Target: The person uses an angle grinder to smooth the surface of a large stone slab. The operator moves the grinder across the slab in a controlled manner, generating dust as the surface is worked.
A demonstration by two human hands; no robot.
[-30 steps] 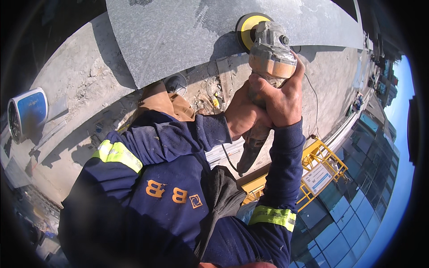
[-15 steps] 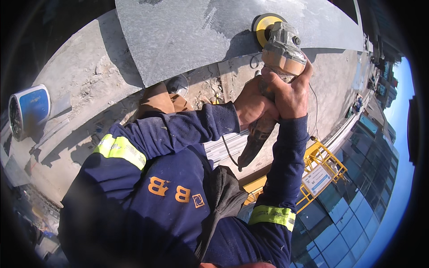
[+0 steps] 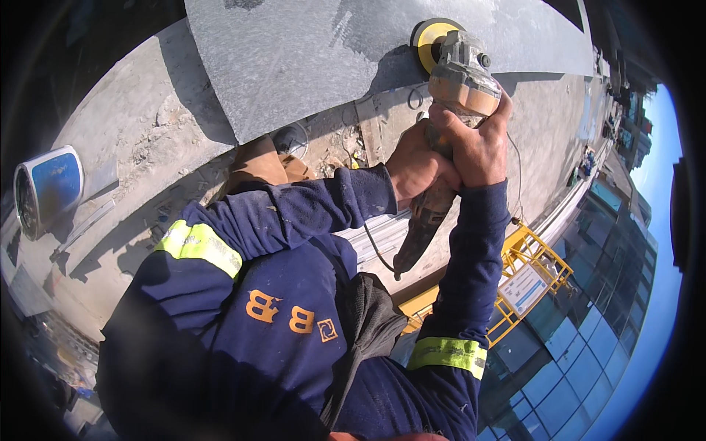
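Observation:
Both my hands are wrapped round a dusty angle grinder (image 3: 466,77) with a yellow and black disc (image 3: 435,42). My left hand (image 3: 418,167) is closed on its body, just below the other. Higher up, my right hand (image 3: 482,147) grips it close behind the orange-brown gear head, thumb across the near side. The disc lies against or just over the grey sheet (image 3: 294,66), near its lower edge; I cannot tell whether they touch. The tool's dark rear end (image 3: 413,250) points down toward me, with a cord coming off it.
A blue and white tin (image 3: 51,187) lies on its side at far left. Rubble (image 3: 165,114) and dust cover parts of the concrete. Below the sheet shows a tan boot (image 3: 257,165). Yellow metal framing (image 3: 526,257) and a glass-fronted building (image 3: 581,345) stand at right.
The grinder and its disc have shifted very slightly left and up in the picture, along with the sheet's edge. Both hands keep the same hold.

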